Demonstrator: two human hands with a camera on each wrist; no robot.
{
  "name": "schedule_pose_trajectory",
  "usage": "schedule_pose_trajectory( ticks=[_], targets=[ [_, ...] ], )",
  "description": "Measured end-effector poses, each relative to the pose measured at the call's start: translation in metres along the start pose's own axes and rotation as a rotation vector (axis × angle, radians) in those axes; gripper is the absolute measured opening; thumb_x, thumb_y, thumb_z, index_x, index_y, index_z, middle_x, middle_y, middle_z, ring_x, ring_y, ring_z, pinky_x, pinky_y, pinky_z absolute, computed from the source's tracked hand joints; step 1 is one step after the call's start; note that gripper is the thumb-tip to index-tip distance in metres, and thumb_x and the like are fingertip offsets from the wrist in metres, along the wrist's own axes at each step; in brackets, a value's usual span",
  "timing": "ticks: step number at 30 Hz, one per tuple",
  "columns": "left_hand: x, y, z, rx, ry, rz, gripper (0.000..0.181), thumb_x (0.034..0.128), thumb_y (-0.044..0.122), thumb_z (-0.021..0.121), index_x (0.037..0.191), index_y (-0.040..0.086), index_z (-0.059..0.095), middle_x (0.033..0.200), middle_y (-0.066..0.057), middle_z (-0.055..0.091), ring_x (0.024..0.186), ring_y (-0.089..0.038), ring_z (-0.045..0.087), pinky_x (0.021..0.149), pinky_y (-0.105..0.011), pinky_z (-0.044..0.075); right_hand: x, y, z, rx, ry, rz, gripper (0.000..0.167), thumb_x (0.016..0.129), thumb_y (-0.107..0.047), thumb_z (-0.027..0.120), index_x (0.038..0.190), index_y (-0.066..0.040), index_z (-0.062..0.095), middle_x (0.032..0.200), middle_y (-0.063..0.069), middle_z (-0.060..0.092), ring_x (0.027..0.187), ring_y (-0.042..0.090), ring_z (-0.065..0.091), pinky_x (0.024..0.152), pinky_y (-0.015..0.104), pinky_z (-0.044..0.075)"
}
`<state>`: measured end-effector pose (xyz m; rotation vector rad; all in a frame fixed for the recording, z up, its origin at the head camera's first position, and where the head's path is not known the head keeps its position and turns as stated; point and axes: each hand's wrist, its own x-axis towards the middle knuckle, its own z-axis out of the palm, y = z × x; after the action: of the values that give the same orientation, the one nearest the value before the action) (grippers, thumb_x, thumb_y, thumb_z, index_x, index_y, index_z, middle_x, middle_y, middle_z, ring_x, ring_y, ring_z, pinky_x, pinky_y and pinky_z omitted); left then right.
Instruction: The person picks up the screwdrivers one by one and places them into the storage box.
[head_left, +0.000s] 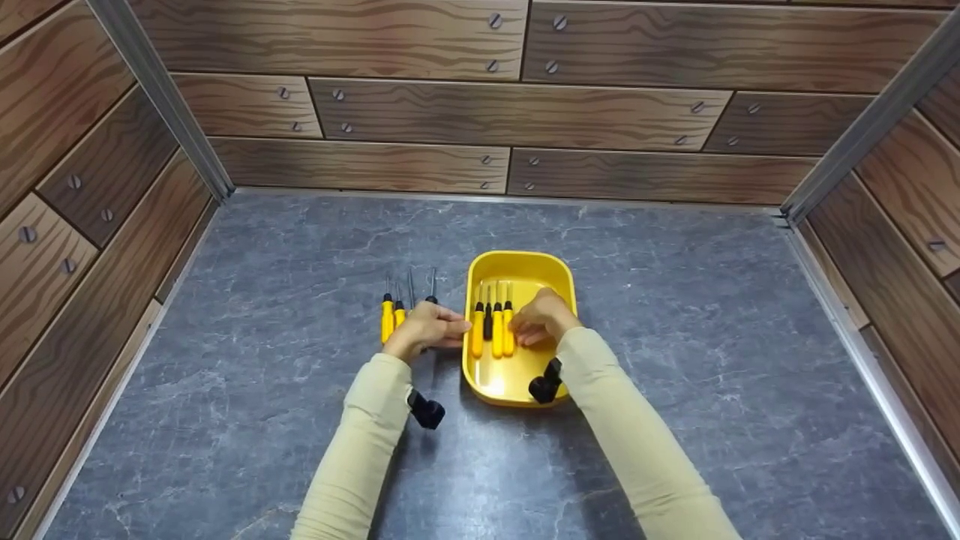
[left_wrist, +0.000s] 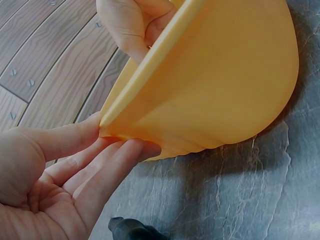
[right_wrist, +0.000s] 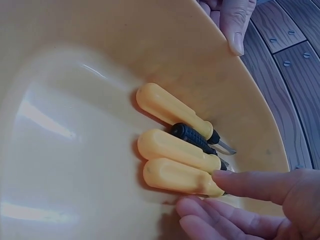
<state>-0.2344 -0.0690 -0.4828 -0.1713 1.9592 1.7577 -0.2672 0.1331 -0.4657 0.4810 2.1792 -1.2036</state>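
The yellow tray [head_left: 495, 384] sat on the tabletop [head_left: 255, 375], its left rim pinched by the left hand [head_left: 427, 327]. Inside, the right hand [head_left: 545, 315] had its fingers apart beside four screwdrivers [head_left: 498, 334]. Other screwdrivers [head_left: 387, 319] lay left of the tray, before a wood-patterned wall [head_left: 487, 112].

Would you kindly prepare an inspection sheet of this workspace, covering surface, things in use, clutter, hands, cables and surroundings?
Surface: grey marbled tabletop, some glare.
Things in use: yellow tray holding four screwdrivers, three yellow-handled, one black-handled; further screwdrivers lie left of it, partly hidden.
Clutter: nothing seen.
Hands: left hand pinches the tray's edge; right hand is inside, at a yellow handle, grip unclear.
Cables: nothing seen.
Surroundings: wood-patterned walls, metal edging.
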Motion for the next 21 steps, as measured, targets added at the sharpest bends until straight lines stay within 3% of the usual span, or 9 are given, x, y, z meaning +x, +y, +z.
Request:
schedule_pose_trajectory(
  ticks=[10, 21],
  targets=[
    [0.0, -0.001, 0.001, -0.002, -0.007, 0.02, 0.033, 0.0901, -0.001, 0.063, 0.12, -0.014, 0.06, 0.119, -0.035, 0.062, 0.103, -0.04, 0.068, 0.083, -0.034, 0.063, -0.003, 0.0, -0.004, 0.026, 0.0, -0.029, 0.021, 0.083, -0.002, 0.07, 0.101, 0.008, 0.066, 0.055, 0.004, 0.064, 0.046, 0.012, 0.063, 0.055, 0.026, 0.063],
    [-0.001, -0.002, 0.001, -0.006, 0.0, 0.018, 0.033, 0.0908, 0.0, 0.063, 0.121, -0.014, 0.059, 0.121, -0.034, 0.062, 0.105, -0.04, 0.067, 0.086, -0.037, 0.062, -0.011, -0.004, -0.01, 0.023, 0.016, -0.041, 0.028, 0.087, -0.008, 0.068, 0.11, 0.008, 0.064, 0.058, 0.002, 0.065, 0.049, 0.008, 0.061, 0.055, 0.02, 0.061]
  ],
)
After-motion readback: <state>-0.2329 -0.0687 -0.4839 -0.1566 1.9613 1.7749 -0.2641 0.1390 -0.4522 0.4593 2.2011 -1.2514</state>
